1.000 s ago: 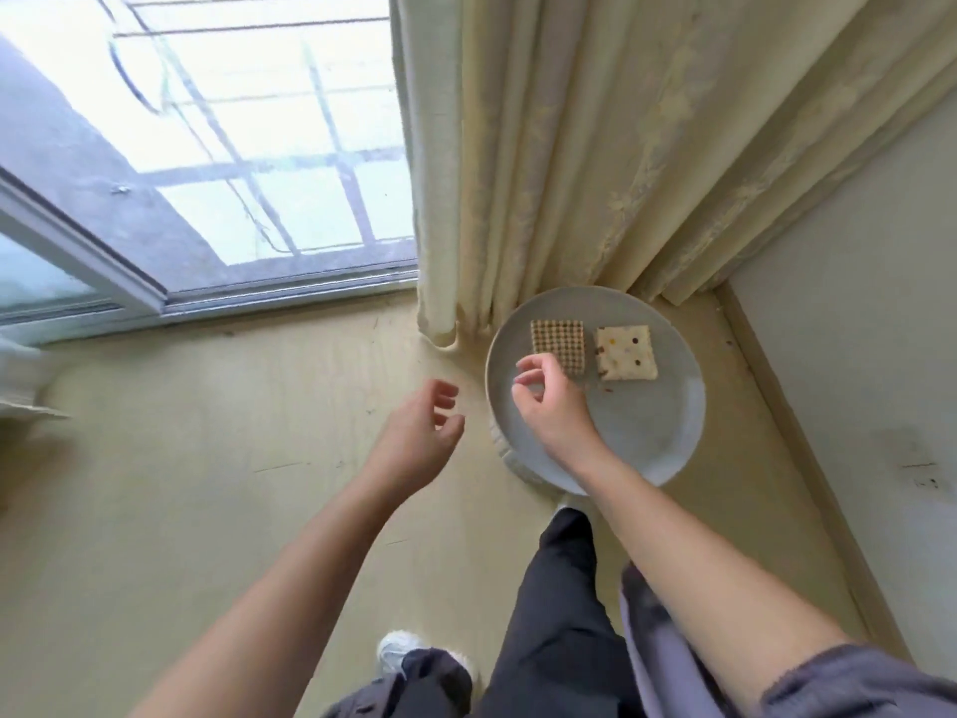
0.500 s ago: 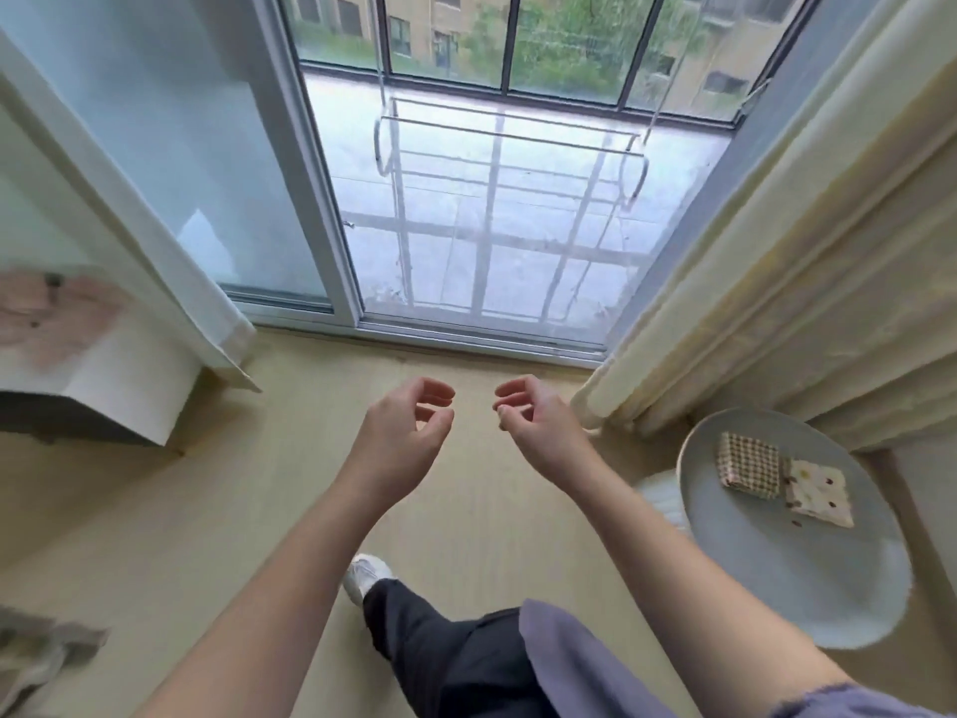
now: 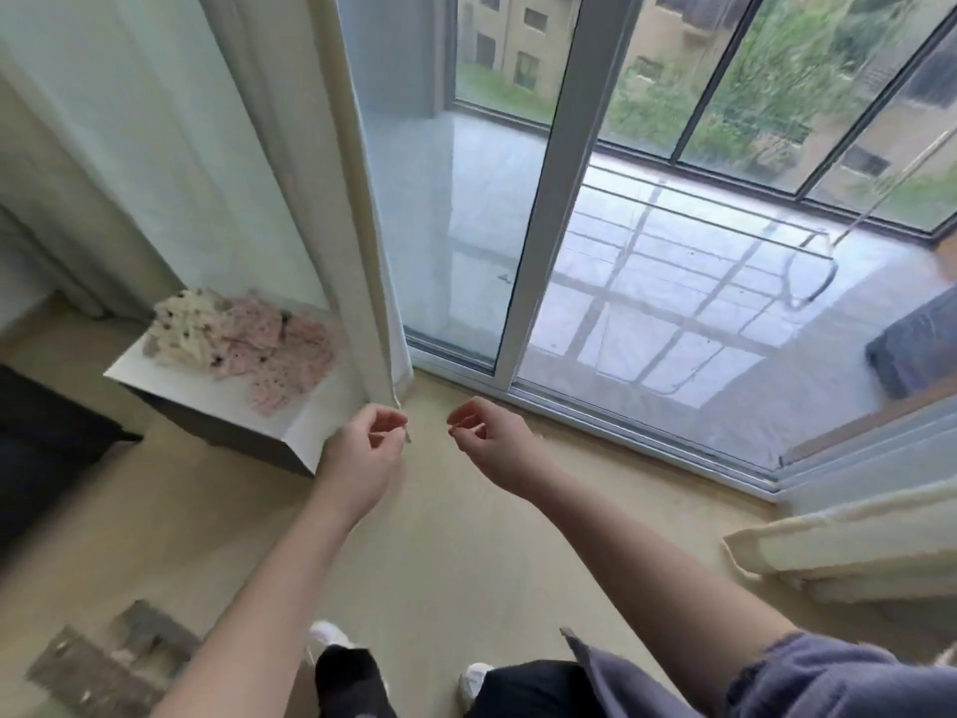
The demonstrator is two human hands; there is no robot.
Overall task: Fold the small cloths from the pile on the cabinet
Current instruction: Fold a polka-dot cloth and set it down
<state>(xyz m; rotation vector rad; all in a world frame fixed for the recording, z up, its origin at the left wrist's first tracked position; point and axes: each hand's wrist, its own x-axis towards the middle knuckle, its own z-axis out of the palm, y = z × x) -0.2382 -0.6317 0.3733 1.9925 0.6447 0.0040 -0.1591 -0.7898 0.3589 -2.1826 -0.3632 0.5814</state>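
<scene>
Cloths [image 3: 243, 344], cream and pink, lie in a loose, unfolded pile on the white top of the cabinet [image 3: 171, 383] at the left, beside the hem of a pale curtain [image 3: 362, 251]. Both hands hang over the floor [image 3: 466, 551] in front of the sliding glass door [image 3: 538, 225]. The left hand [image 3: 362, 453], just right of the cabinet's corner, has a slack grip, its fingers loosely curled round nothing. Its fingertips sit so near the curtain's bottom corner that they may touch it, though blur hides this. The right hand [image 3: 492, 443], near the left but apart from it, has the same relaxed, empty grip. Against half a second ago, the view has swung left. The grey plate with its two folded cloths is out of sight, the pile shows plainly, and the hands' pose is unchanged.
</scene>
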